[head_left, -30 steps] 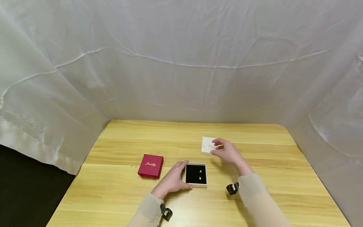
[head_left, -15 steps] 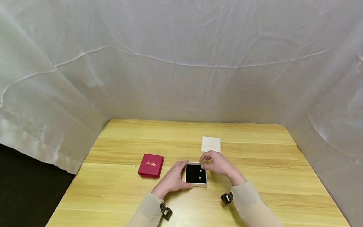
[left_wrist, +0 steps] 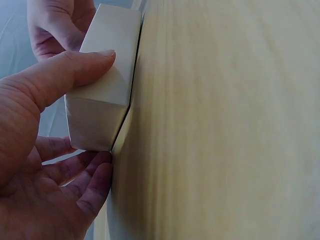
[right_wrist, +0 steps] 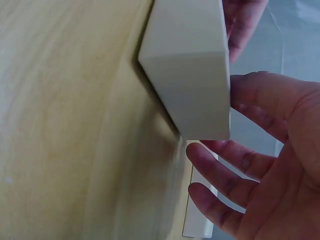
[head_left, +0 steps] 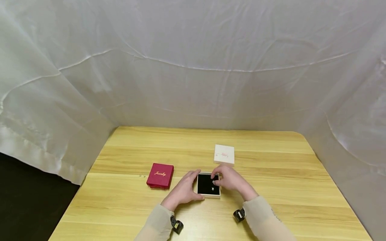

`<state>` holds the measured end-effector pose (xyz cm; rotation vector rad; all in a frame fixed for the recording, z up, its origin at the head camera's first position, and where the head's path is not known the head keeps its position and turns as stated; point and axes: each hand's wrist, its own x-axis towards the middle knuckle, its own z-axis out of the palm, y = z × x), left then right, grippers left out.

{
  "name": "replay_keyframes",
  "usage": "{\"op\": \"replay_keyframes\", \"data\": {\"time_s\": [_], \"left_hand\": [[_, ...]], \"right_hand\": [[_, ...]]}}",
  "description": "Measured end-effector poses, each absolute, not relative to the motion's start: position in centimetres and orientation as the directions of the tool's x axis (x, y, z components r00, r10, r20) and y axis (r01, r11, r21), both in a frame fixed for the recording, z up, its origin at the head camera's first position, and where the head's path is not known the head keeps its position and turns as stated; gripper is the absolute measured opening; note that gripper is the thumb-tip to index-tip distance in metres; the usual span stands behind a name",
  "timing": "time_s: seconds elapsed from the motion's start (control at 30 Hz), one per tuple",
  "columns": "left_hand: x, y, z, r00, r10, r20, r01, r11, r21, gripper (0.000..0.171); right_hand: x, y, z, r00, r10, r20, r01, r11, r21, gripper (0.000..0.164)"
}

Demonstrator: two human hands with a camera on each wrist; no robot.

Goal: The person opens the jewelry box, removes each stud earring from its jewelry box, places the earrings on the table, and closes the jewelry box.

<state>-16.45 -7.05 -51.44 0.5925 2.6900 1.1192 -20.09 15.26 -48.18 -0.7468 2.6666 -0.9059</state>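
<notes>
A small white box tray point(head_left: 208, 196) with a black pad point(head_left: 205, 184) sits on the table. Two star-shaped stud earrings, the nearer one point(head_left: 212, 189) in plain sight, are set along the pad's right side. My left hand point(head_left: 184, 190) grips the tray from the left; in the left wrist view its thumb point(left_wrist: 92, 67) lies on the near wall and the fingers are round the left side. Over the tray's right rim, my right hand point(head_left: 230, 179) has its thumb and index finger at the farther earring. Their tips are hidden in the right wrist view, so a pinch cannot be confirmed.
Behind the tray lies a white lid point(head_left: 224, 154) with pink print. To its left stands a dark red box point(head_left: 160, 175) marked "Jewelry". Two tiny items point(head_left: 142, 176) lie left of the red box on the wooden table point(head_left: 135, 204). Pale curtains point(head_left: 193, 93) surround it.
My right hand has come from the white lid toward me and left, down to the farther earring. The left hand has kept its grip on the tray.
</notes>
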Motion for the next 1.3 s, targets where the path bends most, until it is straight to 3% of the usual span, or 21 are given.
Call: {"op": "replay_keyframes", "data": {"time_s": [0.77, 1.3], "left_hand": [[-16.44, -7.03, -51.63, -0.906, 0.424, 0.006, 0.305, 0.642, 0.703, 0.097], [-16.47, -7.04, -51.61, -0.907, 0.421, -0.004, 0.295, 0.641, 0.709, 0.097]], "right_hand": [[-20.06, 14.57, -48.85, -0.890, -0.452, -0.067, -0.363, 0.789, -0.496, 0.016], [-20.37, 14.65, -49.10, -0.865, -0.498, -0.065, -0.411, 0.776, -0.479, 0.018]]}}
